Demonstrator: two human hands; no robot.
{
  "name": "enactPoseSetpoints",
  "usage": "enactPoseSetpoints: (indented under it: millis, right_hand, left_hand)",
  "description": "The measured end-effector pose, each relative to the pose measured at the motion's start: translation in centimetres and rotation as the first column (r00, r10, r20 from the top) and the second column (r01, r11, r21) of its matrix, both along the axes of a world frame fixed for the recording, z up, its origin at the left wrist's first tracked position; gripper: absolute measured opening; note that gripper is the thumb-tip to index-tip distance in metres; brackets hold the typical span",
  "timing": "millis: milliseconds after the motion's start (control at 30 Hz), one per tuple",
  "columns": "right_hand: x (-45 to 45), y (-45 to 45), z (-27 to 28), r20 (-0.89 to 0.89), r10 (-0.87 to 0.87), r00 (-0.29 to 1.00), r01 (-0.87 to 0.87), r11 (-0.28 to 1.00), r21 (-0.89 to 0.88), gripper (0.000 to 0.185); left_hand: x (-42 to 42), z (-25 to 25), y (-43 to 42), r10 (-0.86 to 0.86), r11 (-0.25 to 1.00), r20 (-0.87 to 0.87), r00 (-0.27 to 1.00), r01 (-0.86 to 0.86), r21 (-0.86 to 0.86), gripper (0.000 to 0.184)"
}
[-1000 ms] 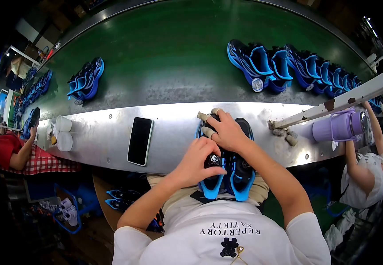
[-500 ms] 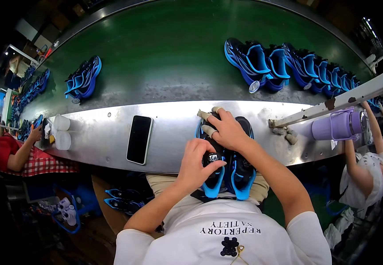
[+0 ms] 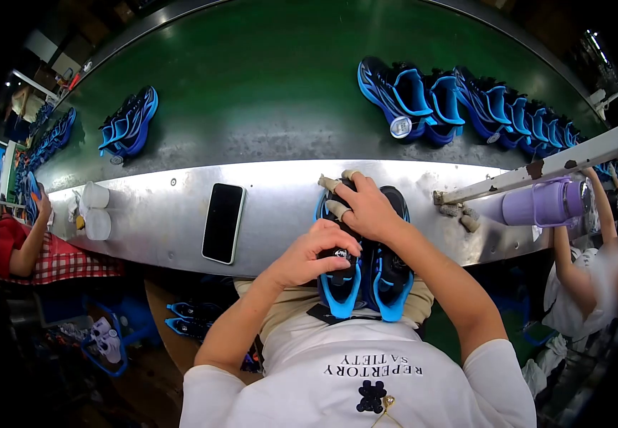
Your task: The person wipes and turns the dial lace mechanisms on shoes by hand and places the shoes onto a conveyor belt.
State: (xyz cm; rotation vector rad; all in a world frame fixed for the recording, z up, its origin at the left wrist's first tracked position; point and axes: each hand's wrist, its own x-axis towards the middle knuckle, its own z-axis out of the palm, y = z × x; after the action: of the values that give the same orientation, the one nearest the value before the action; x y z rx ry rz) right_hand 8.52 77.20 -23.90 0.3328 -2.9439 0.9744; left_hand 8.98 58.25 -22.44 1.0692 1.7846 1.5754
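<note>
A pair of black and blue shoes lies at the metal table's front edge, heels toward my body. On the left shoe (image 3: 340,292), my left hand (image 3: 316,251) curls its fingers and thumb around the tongue. My right hand (image 3: 366,208), with beige covers on several fingertips, presses on the front part of the same shoe, fingers bent around its laces. The right shoe (image 3: 392,274) sits alongside, partly under my right wrist. What lies beneath my right fingers is hidden.
A black phone (image 3: 223,222) and white cups (image 3: 96,208) are to the left. A purple bottle (image 3: 543,202) stands behind a white bar (image 3: 551,162) at right. Shoes (image 3: 412,100) line the green belt (image 3: 252,85). People sit on both sides.
The shoes on the belt have shifted slightly left. My left hand has moved a little over the tongue; my right hand stays put. The left co-worker's hand and shoe have moved.
</note>
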Motion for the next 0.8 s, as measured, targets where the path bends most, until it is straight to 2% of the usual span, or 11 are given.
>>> enactPoseSetpoints:
  millis: [67,167,200,267,367,400,467,500,600,700,800]
  right_hand:
    - [0.1,0.3,0.8,0.089,0.006,0.996,-0.006,1.000,-0.008,0.039]
    - [-0.1,2.2,0.2,-0.078,0.005,0.997,-0.022,0.978,-0.209,0.030]
    - [0.3,2.9,0.9,-0.089,-0.104,0.991,0.074,0.952,-0.297,0.024]
    - [1.7,6.1,2.4,-0.039,-0.129,0.991,0.107,0.926,-0.361,0.024]
    - [5.3,10.3,2.8,0.204,-0.149,0.968,0.208,0.928,-0.310,0.025]
    - [6.4,10.6,3.6,0.251,-0.118,0.961,0.188,0.942,-0.279,0.026]
    - [8.6,10.6,6.0,0.344,-0.057,0.937,0.141,0.964,-0.224,0.027]
    - [9.4,10.3,6.3,0.325,-0.033,0.945,0.122,0.958,-0.258,0.027]
    - [10.9,9.7,6.8,0.248,-0.016,0.969,0.102,0.936,-0.336,0.028]
    - [11.3,10.2,5.8,0.155,-0.124,0.980,0.172,0.918,-0.358,0.027]
    - [11.5,12.1,5.1,0.255,-0.163,0.953,0.251,0.897,-0.365,0.021]
  left_hand:
    - [0.1,0.7,0.4,-0.008,1.000,-0.034,0.999,0.007,-0.020,0.021]
    - [2.8,2.1,0.8,0.300,0.949,-0.163,0.940,-0.312,-0.054,0.022]
    - [3.8,2.8,0.5,0.358,0.923,-0.171,0.918,-0.376,-0.085,0.024]
    - [5.6,4.5,-0.9,0.466,0.857,-0.191,0.864,-0.494,-0.146,0.028]
    - [8.2,6.8,-1.6,0.146,0.927,-0.144,0.979,-0.186,-0.326,0.031]
    - [8.8,6.8,-1.0,0.078,0.931,-0.308,0.948,-0.180,-0.317,0.032]
    - [10.0,6.7,1.1,-0.056,0.937,-0.603,0.796,-0.166,-0.307,0.035]
    - [9.7,5.8,2.2,-0.032,0.937,-0.644,0.764,-0.201,-0.286,0.035]
    - [9.0,5.1,5.9,-0.128,0.822,-0.387,0.913,-0.120,-0.556,0.030]
    - [6.5,4.6,6.1,-0.100,0.852,-0.506,0.856,-0.189,-0.488,0.027]
    - [0.6,5.1,4.6,0.011,0.903,-0.573,0.819,-0.254,-0.347,0.030]
